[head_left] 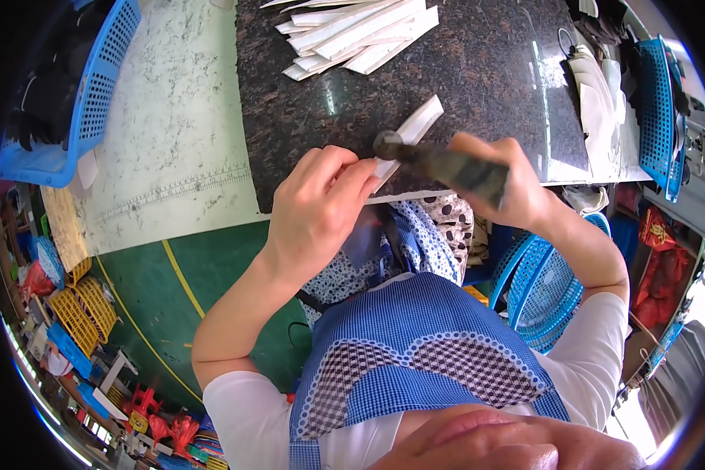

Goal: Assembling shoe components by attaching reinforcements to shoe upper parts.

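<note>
A narrow white strip lies slantwise near the front edge of a dark speckled stone slab. My left hand pinches the strip's near end between thumb and fingers. In my right hand is a hammer, its handle gripped and its round metal head over the strip, close to my left fingertips. The hammer is slightly blurred, and whether its head touches the strip I cannot tell. Farther back on the slab lies a loose pile of similar white strips.
A blue plastic basket with dark pieces stands at the left on a white board with ruler markings. At the slab's right are stacked pale pieces and another blue basket. Round blue baskets sit below my right arm.
</note>
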Available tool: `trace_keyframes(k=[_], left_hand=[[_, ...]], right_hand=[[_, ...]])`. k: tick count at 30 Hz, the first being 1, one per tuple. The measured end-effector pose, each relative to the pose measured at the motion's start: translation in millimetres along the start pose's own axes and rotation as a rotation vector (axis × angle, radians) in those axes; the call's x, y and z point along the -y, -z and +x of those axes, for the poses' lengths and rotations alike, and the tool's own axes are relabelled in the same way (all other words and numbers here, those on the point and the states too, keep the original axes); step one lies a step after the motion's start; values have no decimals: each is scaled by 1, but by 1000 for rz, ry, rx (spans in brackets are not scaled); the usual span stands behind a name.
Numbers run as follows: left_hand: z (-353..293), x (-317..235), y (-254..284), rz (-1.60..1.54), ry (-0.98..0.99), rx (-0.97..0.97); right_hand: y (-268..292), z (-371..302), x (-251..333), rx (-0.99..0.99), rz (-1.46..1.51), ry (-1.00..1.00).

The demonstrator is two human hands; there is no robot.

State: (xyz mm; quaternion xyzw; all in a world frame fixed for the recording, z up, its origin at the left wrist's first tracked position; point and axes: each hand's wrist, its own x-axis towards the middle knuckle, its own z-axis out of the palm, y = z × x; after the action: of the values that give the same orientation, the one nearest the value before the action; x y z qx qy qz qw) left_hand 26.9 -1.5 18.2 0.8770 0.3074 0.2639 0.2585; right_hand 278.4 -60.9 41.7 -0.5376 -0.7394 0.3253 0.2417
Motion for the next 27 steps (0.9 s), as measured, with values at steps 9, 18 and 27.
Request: trace_keyframes(k=[9, 18, 27], left_hand=[[-10, 1, 1, 20, -1, -76], [-20, 6, -6, 76, -56, -174], [-24, 5, -6, 139, -113, -202]], right_hand=[[-2, 4, 2, 151, -57, -34], [-11, 10, 11, 48, 18, -38], [-9, 19, 24, 60, -84, 204]])
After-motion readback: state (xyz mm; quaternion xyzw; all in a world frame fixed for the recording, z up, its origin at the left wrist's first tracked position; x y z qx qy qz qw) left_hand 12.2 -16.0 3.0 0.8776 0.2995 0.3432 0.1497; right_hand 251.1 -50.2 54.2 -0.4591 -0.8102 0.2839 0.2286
